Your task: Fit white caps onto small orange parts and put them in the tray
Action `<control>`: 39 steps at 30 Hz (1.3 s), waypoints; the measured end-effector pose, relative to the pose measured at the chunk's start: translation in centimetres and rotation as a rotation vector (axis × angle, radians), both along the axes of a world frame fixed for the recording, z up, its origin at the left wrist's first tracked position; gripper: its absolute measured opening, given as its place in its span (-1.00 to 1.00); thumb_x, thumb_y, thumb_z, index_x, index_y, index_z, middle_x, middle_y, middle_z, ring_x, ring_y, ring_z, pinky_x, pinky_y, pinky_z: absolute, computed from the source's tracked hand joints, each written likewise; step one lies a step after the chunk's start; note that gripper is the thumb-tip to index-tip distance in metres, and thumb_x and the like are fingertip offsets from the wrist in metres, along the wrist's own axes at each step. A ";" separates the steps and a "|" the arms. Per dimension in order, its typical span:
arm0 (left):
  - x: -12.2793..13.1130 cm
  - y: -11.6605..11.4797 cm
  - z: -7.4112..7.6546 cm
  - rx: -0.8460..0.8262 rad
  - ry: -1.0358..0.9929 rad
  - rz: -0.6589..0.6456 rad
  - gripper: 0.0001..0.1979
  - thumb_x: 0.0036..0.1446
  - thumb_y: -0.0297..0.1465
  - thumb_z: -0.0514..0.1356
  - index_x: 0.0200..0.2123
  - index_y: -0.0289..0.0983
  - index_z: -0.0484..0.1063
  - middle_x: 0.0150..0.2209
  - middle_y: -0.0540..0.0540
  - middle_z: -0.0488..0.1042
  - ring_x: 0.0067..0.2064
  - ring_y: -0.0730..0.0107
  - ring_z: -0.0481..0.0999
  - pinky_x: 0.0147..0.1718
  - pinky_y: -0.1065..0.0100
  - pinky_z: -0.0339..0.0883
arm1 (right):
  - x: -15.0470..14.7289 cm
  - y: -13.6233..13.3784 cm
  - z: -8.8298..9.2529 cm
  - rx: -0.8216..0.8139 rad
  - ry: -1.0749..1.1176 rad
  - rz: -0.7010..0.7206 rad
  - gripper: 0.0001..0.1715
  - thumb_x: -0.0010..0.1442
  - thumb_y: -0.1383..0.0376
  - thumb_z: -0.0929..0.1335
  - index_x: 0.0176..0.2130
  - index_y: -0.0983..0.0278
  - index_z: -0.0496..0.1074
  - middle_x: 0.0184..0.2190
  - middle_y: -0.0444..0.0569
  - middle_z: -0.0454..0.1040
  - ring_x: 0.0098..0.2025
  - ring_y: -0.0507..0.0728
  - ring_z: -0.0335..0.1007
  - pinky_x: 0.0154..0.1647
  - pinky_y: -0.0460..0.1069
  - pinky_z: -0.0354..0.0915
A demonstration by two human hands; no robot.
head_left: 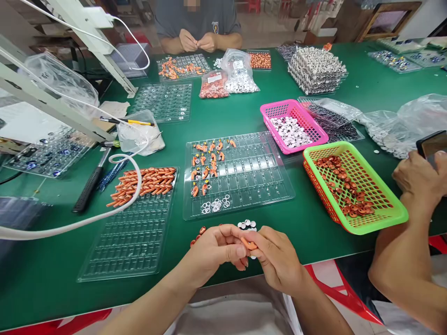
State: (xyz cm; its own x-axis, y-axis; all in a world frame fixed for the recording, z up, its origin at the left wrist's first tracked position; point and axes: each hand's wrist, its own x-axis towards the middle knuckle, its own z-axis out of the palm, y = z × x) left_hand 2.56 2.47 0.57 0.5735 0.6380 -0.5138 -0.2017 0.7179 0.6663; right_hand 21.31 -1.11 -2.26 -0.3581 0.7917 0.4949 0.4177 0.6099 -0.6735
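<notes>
Just over the table's front edge, my left hand (221, 249) and my right hand (281, 260) meet around a small curved orange plastic piece (249, 244). The fingers of both hands are closed on it, and part of it is hidden by them. Small white round pieces (247, 224) lie on the table just behind my hands. Beside my left hand are a few red-brown round pieces (199, 234), partly covered. Farther back, a clear compartment tray (254, 181) holds curved orange pieces (206, 168) at its left and white rings (215, 204) at its near left.
A green basket (391, 215) of red-brown pieces and a pink basket (268, 111) of white pieces stand right. Left are another clear tray (122, 246), a hammer (91, 184) and a white cable (87, 223). Another person's hand (417, 179) holds a phone; one person (199, 28) sits opposite.
</notes>
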 end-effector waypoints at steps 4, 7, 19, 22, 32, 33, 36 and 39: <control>0.1 0.0 0.1 -0.053 -0.056 -0.014 -0.70 -0.17 -0.34 0.51 -0.37 -0.37 0.60 -0.48 -0.07 0.52 -0.49 0.49 0.47 -0.51 0.45 0.45 | -0.2 0.1 0.0 -0.036 0.050 0.023 -0.57 0.43 0.29 0.13 0.22 0.20 0.26 -0.33 -0.05 0.38 -0.38 0.07 0.31 -0.40 -0.04 0.31; 0.2 0.0 0.4 -0.061 -0.051 -0.013 -0.72 -0.18 -0.32 0.51 -0.41 -0.37 0.61 -0.50 -0.07 0.50 -0.48 0.48 0.45 -0.53 0.47 0.42 | -0.4 0.0 -0.1 -0.051 0.085 0.017 -0.54 0.43 0.31 0.13 0.25 0.16 0.25 -0.32 -0.07 0.33 -0.37 0.06 0.30 -0.40 -0.05 0.32; 0.0 -0.3 0.0 -0.124 -0.085 -0.029 -0.71 -0.15 -0.33 0.50 -0.36 -0.39 0.63 -0.54 -0.08 0.52 -0.54 0.49 0.46 -0.57 0.46 0.44 | -0.3 -0.3 -0.3 -0.004 0.046 0.038 -0.50 0.35 0.40 0.17 0.24 0.23 0.27 -0.36 -0.05 0.38 -0.42 0.08 0.26 -0.46 -0.03 0.25; -0.1 -0.2 0.2 -0.129 -0.055 -0.023 -0.72 -0.19 -0.33 0.51 -0.42 -0.39 0.62 -0.56 -0.07 0.51 -0.56 0.50 0.45 -0.60 0.49 0.40 | -0.3 -0.2 -0.3 0.023 0.012 0.046 -0.48 0.35 0.40 0.18 0.26 0.21 0.24 -0.37 -0.07 0.38 -0.42 0.08 0.25 -0.46 -0.04 0.26; -0.2 -0.2 0.3 -0.141 -0.041 -0.018 -0.73 -0.17 -0.32 0.50 -0.45 -0.41 0.61 -0.52 -0.10 0.52 -0.53 0.51 0.43 -0.59 0.50 0.36 | 0.1 0.3 0.3 0.019 -0.085 0.107 -0.44 0.36 0.41 0.18 0.30 0.23 0.15 -0.31 -0.05 0.41 -0.37 0.09 0.28 -0.41 -0.02 0.26; -0.2 -0.2 0.3 -0.143 -0.043 -0.012 -0.72 -0.17 -0.32 0.50 -0.45 -0.41 0.60 -0.53 -0.09 0.51 -0.53 0.52 0.43 -0.59 0.51 0.36 | 0.1 0.3 0.4 0.014 -0.095 0.111 -0.45 0.36 0.42 0.18 0.30 0.24 0.15 -0.31 -0.05 0.41 -0.36 0.09 0.27 -0.40 -0.02 0.26; -0.1 -0.2 0.3 -0.139 -0.053 0.008 -0.72 -0.15 -0.31 0.50 -0.46 -0.41 0.60 -0.54 -0.07 0.49 -0.54 0.53 0.43 -0.58 0.50 0.36 | 0.2 0.4 0.6 0.005 -0.119 0.119 -0.45 0.35 0.43 0.17 0.29 0.26 0.15 -0.30 -0.04 0.39 -0.35 0.10 0.28 -0.40 -0.01 0.26; 0.1 -0.2 0.4 -0.123 -0.069 0.014 -0.74 -0.12 -0.31 0.49 -0.44 -0.41 0.61 -0.53 -0.06 0.49 -0.53 0.55 0.43 -0.55 0.51 0.36 | 0.2 0.5 0.8 -0.021 -0.141 0.110 -0.46 0.36 0.42 0.16 0.29 0.26 0.16 -0.30 -0.02 0.36 -0.35 0.10 0.27 -0.41 -0.02 0.26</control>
